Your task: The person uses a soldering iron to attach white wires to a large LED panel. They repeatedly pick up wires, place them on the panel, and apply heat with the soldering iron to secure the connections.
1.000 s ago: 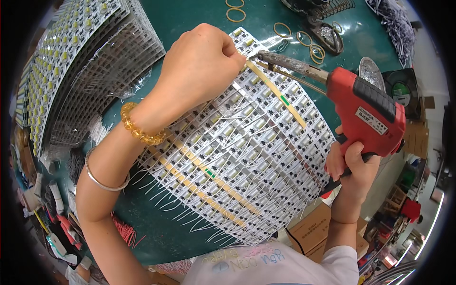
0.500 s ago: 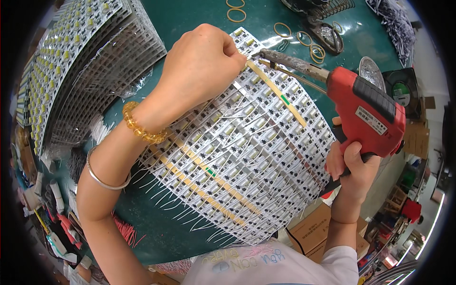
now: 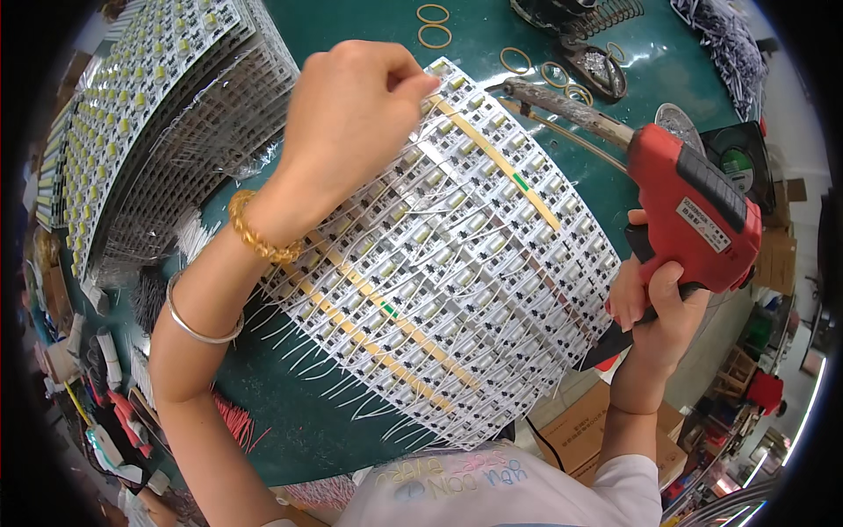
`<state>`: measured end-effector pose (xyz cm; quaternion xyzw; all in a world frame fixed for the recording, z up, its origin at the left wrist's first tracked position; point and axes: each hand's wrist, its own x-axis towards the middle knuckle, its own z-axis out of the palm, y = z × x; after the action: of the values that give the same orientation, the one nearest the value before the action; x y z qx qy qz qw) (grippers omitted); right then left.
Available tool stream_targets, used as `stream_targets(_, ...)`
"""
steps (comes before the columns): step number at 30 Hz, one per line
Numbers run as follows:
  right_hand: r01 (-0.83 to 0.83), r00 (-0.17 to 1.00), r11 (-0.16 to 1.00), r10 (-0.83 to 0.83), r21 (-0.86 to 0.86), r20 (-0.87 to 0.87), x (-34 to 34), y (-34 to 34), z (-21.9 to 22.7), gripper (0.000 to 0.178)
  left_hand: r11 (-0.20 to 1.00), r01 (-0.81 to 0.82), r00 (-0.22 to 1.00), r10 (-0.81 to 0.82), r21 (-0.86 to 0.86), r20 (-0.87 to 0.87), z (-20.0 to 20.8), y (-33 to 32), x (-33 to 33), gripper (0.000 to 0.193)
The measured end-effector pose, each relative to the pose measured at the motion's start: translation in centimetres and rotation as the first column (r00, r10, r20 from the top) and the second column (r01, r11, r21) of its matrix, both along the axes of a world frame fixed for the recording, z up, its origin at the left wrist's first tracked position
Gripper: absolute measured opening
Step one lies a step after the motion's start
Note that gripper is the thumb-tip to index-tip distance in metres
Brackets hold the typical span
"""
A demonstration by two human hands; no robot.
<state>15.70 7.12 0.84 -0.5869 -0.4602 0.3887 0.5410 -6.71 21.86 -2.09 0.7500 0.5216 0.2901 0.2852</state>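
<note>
My right hand (image 3: 665, 307) grips a red soldering gun (image 3: 702, 206) with black grip pads. Its long, stained metal nozzle points left, the tip beside the far edge of a sheet of white circuit boards (image 3: 527, 272). Yellow LED chips and thin white wires cover this sheet. Over its far left part is my left hand (image 3: 356, 114), thumb and fingers pinched together; whatever they hold is too small or hidden. A yellow strip with a green mark (image 3: 496, 158) runs across the boards from near my fingertips. Two more yellow strips (image 3: 386, 309) lie at the near left.
A tall stack of similar LED boards (image 3: 167, 132) stands at the left. Rubber bands (image 3: 435, 36), a coiled-spring iron stand (image 3: 606, 18) and a small metal dish (image 3: 678, 123) lie on the green table (image 3: 360, 22). Red wires (image 3: 235, 422) sit near the left edge; a cardboard box (image 3: 580, 430) is below right.
My left hand has shifted left, still pinched. The soldering gun has moved slightly right, and its tip has drawn away from my left fingertips.
</note>
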Motion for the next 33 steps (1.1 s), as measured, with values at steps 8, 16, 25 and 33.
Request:
stream_targets(8,-0.005,1.000,1.000,0.005,0.004,-0.009,0.3,-0.4,0.1,0.053,0.995,0.071,0.997,-0.068,-0.076,0.044,0.2,-2.4,0.6,0.018)
stream_targets(16,-0.076,0.987,0.991,0.059,-0.109,-0.153,1.1,-0.9,-0.4,0.038,0.973,0.013,1.000,-0.015,-0.231,-0.010,-0.2,-2.0,1.0,0.022)
stream_targets(25,-0.136,0.978,0.978,0.106,-0.156,-0.181,1.8,-0.6,-0.7,0.032,0.886,0.032,0.997,0.007,-0.463,0.083,0.8,-1.2,1.0,0.023)
stream_targets(33,-0.040,0.998,0.992,0.035,-0.120,-0.043,0.9,-0.4,-1.1,0.042,0.870,0.048,0.997,-0.010,-0.491,0.079,1.2,-0.8,0.9,0.020)
